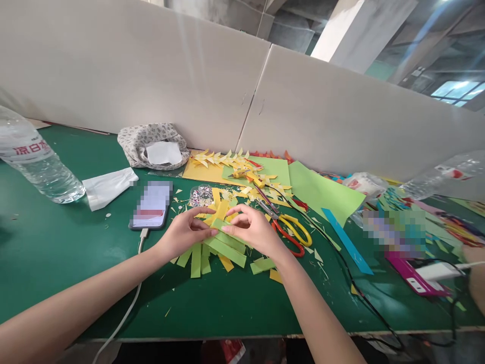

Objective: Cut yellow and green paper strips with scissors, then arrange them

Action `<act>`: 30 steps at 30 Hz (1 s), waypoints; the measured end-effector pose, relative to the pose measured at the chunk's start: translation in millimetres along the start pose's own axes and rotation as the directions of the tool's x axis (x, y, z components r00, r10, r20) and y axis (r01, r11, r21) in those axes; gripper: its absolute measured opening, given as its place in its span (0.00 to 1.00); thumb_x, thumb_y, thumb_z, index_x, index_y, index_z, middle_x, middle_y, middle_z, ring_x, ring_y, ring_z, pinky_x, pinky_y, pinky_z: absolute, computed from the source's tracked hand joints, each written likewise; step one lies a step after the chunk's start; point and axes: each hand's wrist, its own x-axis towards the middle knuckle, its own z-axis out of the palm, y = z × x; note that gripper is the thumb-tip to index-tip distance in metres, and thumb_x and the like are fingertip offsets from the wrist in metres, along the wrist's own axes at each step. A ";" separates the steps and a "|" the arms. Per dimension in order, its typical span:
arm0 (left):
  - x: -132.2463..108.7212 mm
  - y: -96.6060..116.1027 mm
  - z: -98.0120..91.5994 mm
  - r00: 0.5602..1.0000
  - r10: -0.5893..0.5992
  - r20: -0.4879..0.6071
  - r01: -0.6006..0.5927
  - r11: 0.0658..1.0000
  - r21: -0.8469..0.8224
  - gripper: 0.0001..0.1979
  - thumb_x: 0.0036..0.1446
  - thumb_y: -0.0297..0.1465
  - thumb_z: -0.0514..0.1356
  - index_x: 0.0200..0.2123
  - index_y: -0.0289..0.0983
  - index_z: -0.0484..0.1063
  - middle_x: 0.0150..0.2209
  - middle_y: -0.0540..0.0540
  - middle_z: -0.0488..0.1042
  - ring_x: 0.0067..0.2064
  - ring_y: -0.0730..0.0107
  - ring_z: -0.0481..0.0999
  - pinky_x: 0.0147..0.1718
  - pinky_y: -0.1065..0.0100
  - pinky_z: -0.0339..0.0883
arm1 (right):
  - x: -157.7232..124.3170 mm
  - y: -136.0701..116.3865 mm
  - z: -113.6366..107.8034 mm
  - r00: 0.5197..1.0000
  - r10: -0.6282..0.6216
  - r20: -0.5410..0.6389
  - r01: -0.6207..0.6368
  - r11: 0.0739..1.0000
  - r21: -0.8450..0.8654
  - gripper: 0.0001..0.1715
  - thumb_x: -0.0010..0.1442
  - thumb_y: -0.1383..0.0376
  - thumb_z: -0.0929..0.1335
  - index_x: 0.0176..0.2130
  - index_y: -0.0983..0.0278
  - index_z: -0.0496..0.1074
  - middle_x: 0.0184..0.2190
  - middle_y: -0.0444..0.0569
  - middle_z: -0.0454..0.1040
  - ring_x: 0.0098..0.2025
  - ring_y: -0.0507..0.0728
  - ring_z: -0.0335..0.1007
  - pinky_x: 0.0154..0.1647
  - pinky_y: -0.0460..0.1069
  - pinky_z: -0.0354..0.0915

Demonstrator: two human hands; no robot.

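My left hand [186,228] and my right hand [253,226] meet over a pile of green and yellow paper strips [225,253] on the green table. Thumb and fingers of each hand pinch a light green paper strip [221,225], which lies between them. Under and below the hands, more green strips fan out toward the table's front edge. Just behind is a clear box of small beads [201,196]. Scissors with yellow handles [295,230] and a pair with red handles [291,242] lie right of my right hand.
A charging phone [151,205], white tissue [108,188], water bottle [41,162] and cloth bag [131,146] are at left. Behind lie a yellow glue gun [250,177] and green sheets [328,192]. Its cable runs right, past a blue strip [346,241] and a magenta power strip [411,275].
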 end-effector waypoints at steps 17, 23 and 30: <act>-0.9 -0.3 0.6 1.000 0.017 -0.004 -0.017 0.999 -0.035 0.10 0.42 0.33 0.64 0.28 0.37 0.68 0.27 0.48 0.76 0.31 0.69 0.75 0.30 0.69 0.66 | -1.0 -7.6 5.8 0.994 -0.090 -0.059 0.082 0.989 -0.127 0.15 0.51 0.53 0.66 0.29 0.61 0.74 0.31 0.47 0.75 0.34 0.55 0.69 0.35 0.49 0.63; -1.2 2.5 1.7 1.000 -0.032 0.000 0.031 0.995 -0.089 0.10 0.42 0.33 0.65 0.27 0.36 0.68 0.23 0.52 0.71 0.26 0.74 0.71 0.25 0.71 0.63 | -5.0 -13.0 9.0 0.954 -0.265 -0.139 0.205 0.918 -0.341 0.10 0.54 0.59 0.66 0.26 0.60 0.73 0.28 0.46 0.74 0.33 0.55 0.68 0.35 0.50 0.62; -1.2 7.7 2.9 0.994 -0.108 -0.001 0.107 0.983 -0.151 0.10 0.40 0.30 0.65 0.27 0.36 0.67 0.22 0.53 0.69 0.25 0.76 0.68 0.25 0.73 0.62 | -6.5 -12.8 12.1 0.945 -0.294 -0.142 0.222 0.898 -0.380 0.09 0.54 0.61 0.66 0.26 0.60 0.72 0.26 0.45 0.74 0.31 0.54 0.67 0.32 0.49 0.62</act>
